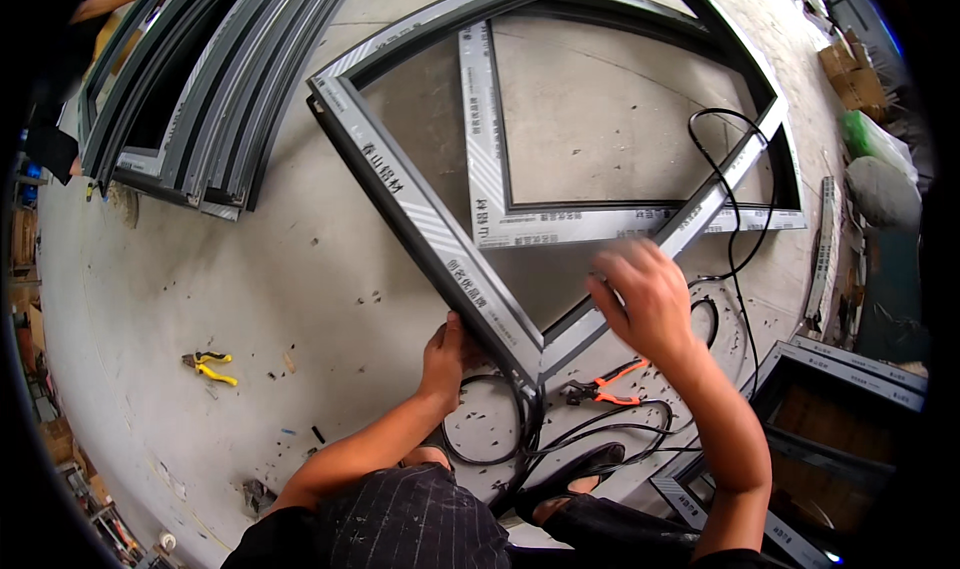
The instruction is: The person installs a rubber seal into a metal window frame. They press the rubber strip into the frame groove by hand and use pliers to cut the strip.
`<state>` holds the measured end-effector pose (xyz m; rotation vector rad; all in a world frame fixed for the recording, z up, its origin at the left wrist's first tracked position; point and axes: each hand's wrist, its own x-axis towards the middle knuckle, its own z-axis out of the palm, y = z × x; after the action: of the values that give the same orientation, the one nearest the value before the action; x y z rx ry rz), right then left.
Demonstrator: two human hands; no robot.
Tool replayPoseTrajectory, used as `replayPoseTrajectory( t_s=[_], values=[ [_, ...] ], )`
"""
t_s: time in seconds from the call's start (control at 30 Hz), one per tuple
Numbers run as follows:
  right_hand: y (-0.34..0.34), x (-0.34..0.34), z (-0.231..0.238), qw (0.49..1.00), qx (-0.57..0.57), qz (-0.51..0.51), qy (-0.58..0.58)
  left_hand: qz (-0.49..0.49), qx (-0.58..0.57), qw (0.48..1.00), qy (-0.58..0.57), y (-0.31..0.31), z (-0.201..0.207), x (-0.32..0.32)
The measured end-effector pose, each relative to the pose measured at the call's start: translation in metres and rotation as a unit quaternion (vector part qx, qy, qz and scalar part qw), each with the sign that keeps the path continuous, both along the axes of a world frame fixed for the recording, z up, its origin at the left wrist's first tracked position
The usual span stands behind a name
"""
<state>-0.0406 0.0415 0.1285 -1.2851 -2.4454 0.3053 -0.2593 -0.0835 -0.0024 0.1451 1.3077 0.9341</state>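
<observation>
A grey metal window frame (pixel 405 204), wrapped in printed white film, stands tilted with one corner toward me. My left hand (pixel 443 364) grips its left bar close to that corner, the fingers partly hidden behind it. Above the near right bar, my right hand (pixel 648 299) is curled, its fingertips smeared by motion; whether anything is in them I cannot make out. A thin black flexible strip (pixel 735 204) loops over the right bar, and more of it lies coiled by my feet. Behind lies a second film-wrapped frame (pixel 485 119), overlapped by the first.
Yellow-handled pliers (pixel 212 367) lie on the floor at left; orange-handled pliers (pixel 605 384) lie beneath the near corner. Several curved frames (pixel 235 79) are stacked far left, beside another person's arm (pixel 105 5). More frames (pixel 850 369) sit at lower right, cardboard boxes (pixel 852 77) at far right.
</observation>
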Motion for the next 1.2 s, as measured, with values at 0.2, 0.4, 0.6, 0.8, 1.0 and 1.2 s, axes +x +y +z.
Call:
replayPoseTrajectory(
  t_s=[0.2,0.4,0.6,0.8,1.0,1.2],
  values=[
    [0.044,0.057,-0.053,0.993,-0.007,-0.002,-0.121,0.030,-0.022,0.998,0.051,0.011,-0.003,0.018],
    [0.022,0.021,-0.062,0.990,-0.027,-0.047,-0.127,0.051,0.006,0.983,0.174,0.012,-0.019,-0.021],
    [0.024,-0.022,-0.070,0.985,0.006,-0.116,-0.131,-0.018,0.040,0.979,0.200,0.092,-0.021,-0.085],
    [0.024,-0.010,-0.069,0.987,0.006,-0.125,-0.098,-0.076,0.054,0.975,0.202,0.117,-0.014,-0.081],
    [0.012,0.007,-0.068,0.985,-0.030,-0.129,-0.108,-0.059,0.028,0.991,0.117,0.081,-0.018,-0.067],
    [0.012,0.011,-0.065,0.986,-0.044,-0.134,-0.086,-0.078,0.008,0.995,-0.061,-0.009,-0.007,-0.060]
  ],
)
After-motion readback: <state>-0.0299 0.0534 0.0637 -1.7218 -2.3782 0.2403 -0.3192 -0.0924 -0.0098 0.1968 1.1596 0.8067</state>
